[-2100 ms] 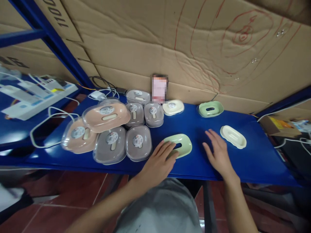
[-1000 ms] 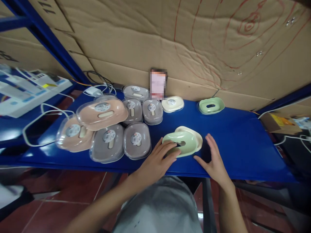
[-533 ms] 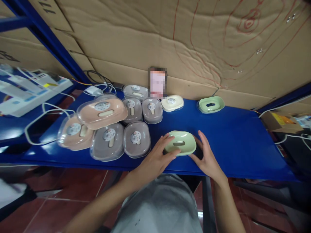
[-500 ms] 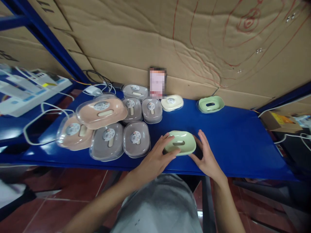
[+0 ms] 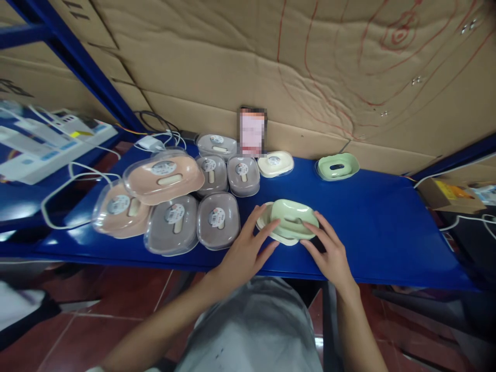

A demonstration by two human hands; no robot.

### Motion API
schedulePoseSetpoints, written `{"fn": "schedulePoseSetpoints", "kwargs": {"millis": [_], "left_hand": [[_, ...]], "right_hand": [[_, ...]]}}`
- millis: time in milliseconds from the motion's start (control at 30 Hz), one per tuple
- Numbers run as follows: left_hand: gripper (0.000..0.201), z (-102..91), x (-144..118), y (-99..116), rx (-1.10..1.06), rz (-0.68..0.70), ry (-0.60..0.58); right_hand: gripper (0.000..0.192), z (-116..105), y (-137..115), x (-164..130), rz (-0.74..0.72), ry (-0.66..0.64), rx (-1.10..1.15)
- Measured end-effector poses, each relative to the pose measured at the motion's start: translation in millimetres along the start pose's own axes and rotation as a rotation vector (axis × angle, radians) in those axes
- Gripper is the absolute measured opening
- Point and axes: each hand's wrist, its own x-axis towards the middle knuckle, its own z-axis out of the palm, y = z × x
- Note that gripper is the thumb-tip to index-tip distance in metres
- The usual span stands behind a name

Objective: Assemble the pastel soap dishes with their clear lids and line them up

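Through the head camera I see both hands over the blue tabletop [image 5: 380, 232]. The right hand [image 5: 329, 253] grasps the right end of a pale green slotted oval dish [image 5: 294, 214], fingers over its rim and thumb at the near edge. The left hand [image 5: 246, 245] curls round the left end of a cream oval dish [image 5: 266, 218], one finger reaching onto the green piece. The green dish overlaps the cream one, offset to the right; I can't tell whether either is clear of the tabletop. To the left I have grey lidded boxes [image 5: 219, 219] and peach lidded boxes [image 5: 163, 178]; behind, a cream labelled box [image 5: 276, 163] and, farther right, a second green dish [image 5: 338, 166].
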Motion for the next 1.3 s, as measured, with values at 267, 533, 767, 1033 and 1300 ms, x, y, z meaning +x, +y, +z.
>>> {"fn": "schedulePoseSetpoints", "kwargs": {"millis": [267,533,767,1033,1300], "left_hand": [[0.046,7.6,-4.5,-5.6,0.036,-0.033,-0.013],[0.036,6.3,-0.9,-3.3,0.143,0.013,-0.016],[0.033,7.6,-2.6,-4.7,0.146,0.025,-0.009],[0.044,6.2,-1.7,-1.8,0.123,-0.005,-0.044],[0.013,-1.2,-9.1,6.3,0.190,0.263,-0.016]], "right_hand": [[0.049,2.4,-5.0,1.1,-0.060,-0.058,-0.049],[0.046,3.1,-2.4,1.4,-0.095,-0.082,-0.081],[0.045,2.9,-3.6,1.8,-0.133,-0.064,-0.087],[0.047,5.3,-1.7,0.7,-0.090,-0.079,-0.096],[0.034,-7.5,-12.3,28.7,0.053,0.147,-0.033]]}}
